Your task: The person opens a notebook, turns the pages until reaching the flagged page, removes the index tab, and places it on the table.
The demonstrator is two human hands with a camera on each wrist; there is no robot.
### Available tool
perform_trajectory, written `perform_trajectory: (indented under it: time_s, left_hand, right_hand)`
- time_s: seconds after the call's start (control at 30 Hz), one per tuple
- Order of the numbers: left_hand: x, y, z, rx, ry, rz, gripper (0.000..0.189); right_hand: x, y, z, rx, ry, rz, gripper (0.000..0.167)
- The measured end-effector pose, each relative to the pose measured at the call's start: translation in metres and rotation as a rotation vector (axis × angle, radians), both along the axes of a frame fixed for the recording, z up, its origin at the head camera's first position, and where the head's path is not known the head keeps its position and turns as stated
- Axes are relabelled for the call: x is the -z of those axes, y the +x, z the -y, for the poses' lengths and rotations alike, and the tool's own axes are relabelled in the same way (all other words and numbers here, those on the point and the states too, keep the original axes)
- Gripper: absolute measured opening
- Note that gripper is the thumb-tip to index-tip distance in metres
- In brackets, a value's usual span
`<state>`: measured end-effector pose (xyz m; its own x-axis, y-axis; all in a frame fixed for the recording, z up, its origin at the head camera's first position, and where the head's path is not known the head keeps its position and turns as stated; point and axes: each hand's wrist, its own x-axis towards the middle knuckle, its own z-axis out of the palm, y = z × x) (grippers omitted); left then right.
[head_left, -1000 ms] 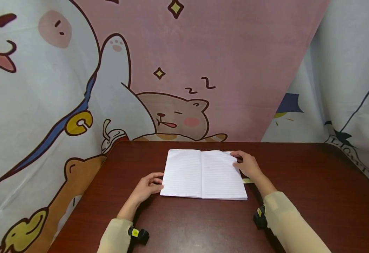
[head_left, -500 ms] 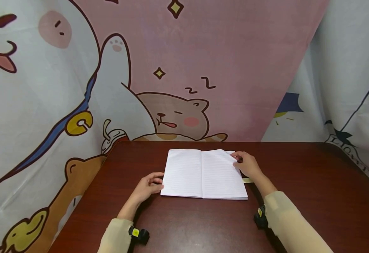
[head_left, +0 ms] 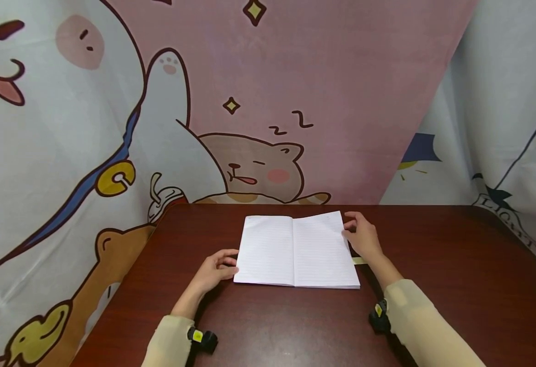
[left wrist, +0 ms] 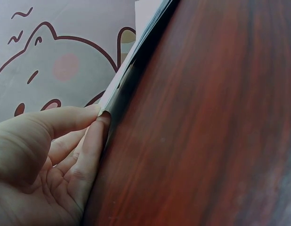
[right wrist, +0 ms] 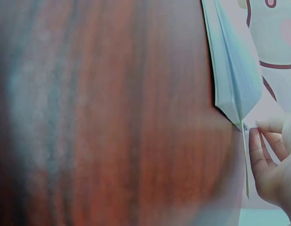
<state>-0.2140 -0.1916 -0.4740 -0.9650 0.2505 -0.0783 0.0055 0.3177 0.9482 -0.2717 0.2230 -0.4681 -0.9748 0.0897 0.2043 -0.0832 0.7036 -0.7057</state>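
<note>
An open notebook (head_left: 268, 252) with lined white pages lies on the table, and the upper corner of its right page stands raised. My left hand (head_left: 214, 269) pinches the notebook's left edge. In the left wrist view, the left thumb (left wrist: 77, 117) is on top of that edge, with a finger below it. At the right edge, near the raised corner, is my right hand (head_left: 363, 237). The right wrist view shows its thumb and finger (right wrist: 258, 150) close together at the edge of the pages; what lies between the tips is small and partly hidden.
A pale strip (head_left: 359, 260) sticks out from the notebook's right side, partly behind the right wrist. The dark red-brown table (head_left: 286, 326) extends around the notebook. Behind it hangs a cartoon-printed cloth (head_left: 355, 102). Each wrist carries a black camera (head_left: 203, 341).
The right page's upper corner, folded over a second ago, now stands up and out. My right fingers have shifted slightly up and right. The left hand has stayed in place.
</note>
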Motion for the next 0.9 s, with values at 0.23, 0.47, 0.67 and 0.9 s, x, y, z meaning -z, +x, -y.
perform_trajectory:
  time_s: [0.23,0.47,0.67,0.9]
  left_hand:
    - [0.000,0.001,0.000,-0.019,-0.005,0.006,0.049]
    - [-0.001,0.001,0.000,-0.005,0.007,0.006,0.051]
    - [0.001,0.001,-0.001,-0.016,0.010,0.007,0.050]
    - [0.001,0.001,0.000,-0.017,0.003,0.002,0.049]
  right_hand:
    - [0.000,0.001,0.004,0.047,-0.003,-0.072,0.023]
    - [-0.002,0.003,0.006,0.017,-0.039,-0.131,0.016]
    - [-0.004,0.004,0.009,-0.056,-0.094,-0.140,0.016]
    - [-0.004,0.005,0.012,-0.182,-0.123,-0.107,0.020]
